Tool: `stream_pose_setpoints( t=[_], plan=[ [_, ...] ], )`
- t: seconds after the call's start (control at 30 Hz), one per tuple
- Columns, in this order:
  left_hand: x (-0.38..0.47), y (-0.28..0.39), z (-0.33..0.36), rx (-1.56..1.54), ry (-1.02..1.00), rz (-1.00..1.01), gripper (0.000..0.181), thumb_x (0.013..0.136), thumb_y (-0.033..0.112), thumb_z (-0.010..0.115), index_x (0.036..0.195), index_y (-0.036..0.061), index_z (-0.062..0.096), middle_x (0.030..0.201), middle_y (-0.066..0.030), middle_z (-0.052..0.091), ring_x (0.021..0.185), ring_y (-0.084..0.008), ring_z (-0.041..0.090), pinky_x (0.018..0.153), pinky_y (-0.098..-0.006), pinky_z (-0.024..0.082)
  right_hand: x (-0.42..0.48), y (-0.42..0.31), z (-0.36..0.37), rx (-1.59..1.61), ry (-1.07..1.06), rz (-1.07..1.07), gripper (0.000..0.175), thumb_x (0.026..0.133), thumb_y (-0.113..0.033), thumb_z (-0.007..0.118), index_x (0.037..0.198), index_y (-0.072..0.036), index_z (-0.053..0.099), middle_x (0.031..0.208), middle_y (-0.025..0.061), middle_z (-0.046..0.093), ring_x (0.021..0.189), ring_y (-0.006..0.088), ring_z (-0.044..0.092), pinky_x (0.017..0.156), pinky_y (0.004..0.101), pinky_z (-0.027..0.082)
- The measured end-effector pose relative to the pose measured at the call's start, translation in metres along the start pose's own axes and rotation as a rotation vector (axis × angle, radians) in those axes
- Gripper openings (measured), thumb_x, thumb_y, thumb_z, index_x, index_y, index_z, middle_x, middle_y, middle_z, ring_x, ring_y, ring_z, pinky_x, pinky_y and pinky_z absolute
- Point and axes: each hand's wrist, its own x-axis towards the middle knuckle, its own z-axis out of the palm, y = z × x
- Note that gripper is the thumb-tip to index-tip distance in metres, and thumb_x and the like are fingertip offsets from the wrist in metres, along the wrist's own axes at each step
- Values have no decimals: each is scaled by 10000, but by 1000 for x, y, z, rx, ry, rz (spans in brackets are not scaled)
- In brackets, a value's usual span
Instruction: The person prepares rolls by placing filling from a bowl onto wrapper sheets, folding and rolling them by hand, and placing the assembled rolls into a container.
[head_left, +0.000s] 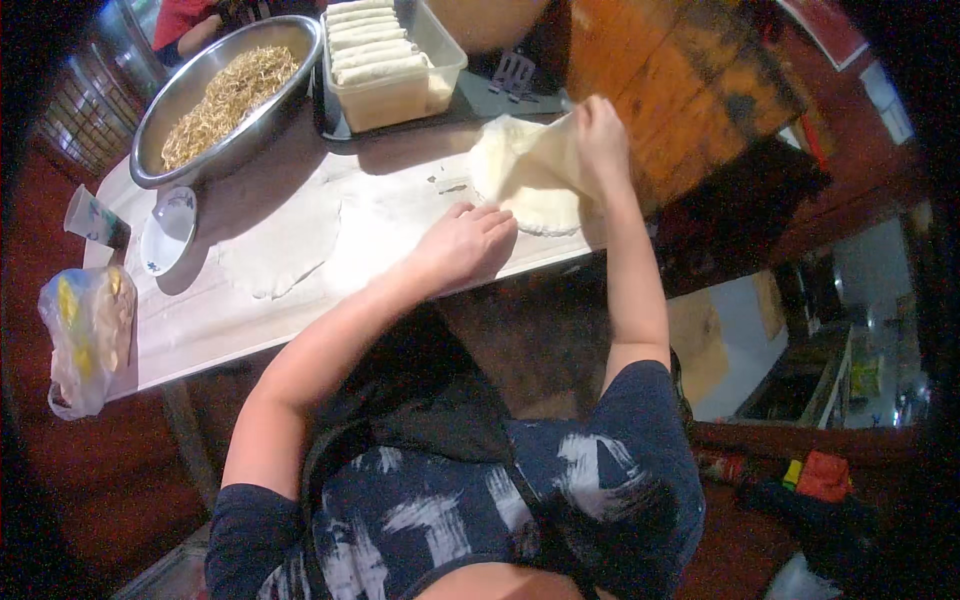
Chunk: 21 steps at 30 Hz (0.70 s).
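Note:
My right hand (602, 142) pinches the edge of a thin round dough wrapper (544, 154). Its pinched side is raised and folded off a pale stack of wrappers (544, 210) at the table's right end. My left hand (472, 236) rests palm down by the stack's left edge, fingers slightly curled, with nothing visible in it; whether its fingertips touch the stack is unclear. To the left, another thin wrapper (281, 259) lies flat on the pale tabletop (382, 240).
A steel basin (142, 161) of shredded filling and a plastic tub (397, 105) of stacked rolls stand at the back. At left are a small white bowl (169, 232), a plastic cup (94, 214) and a plastic bag (86, 330). A person in a red top (180, 19) is beyond the basin.

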Motion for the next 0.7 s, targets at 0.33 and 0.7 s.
stream_pose_setpoints(
  t=[0.33, 0.7],
  plan=[
    [5, 5, -8, -76, -9, -23, 424, 874, 163, 521, 1292, 90, 537, 1325, -76, 572, 1240, -217, 525, 995, -404, 395, 103, 7, -54, -325, 218, -212, 229, 967, -323, 487, 989, -97, 519, 916, 161, 659, 830, 439, 632, 700, 529, 492],
    [11, -32, 5, -1541, 227, -318, 616, 988, 455, 462, 1381, -16, 405, 1358, -140, 513, 1198, -270, 553, 1020, -375, 429, 100, -58, -126, 236, 189, -175, 180, 914, -213, 574, 925, -34, 589, 811, 209, 634, 818, 363, 654, 685, 434, 499]
  ],
)
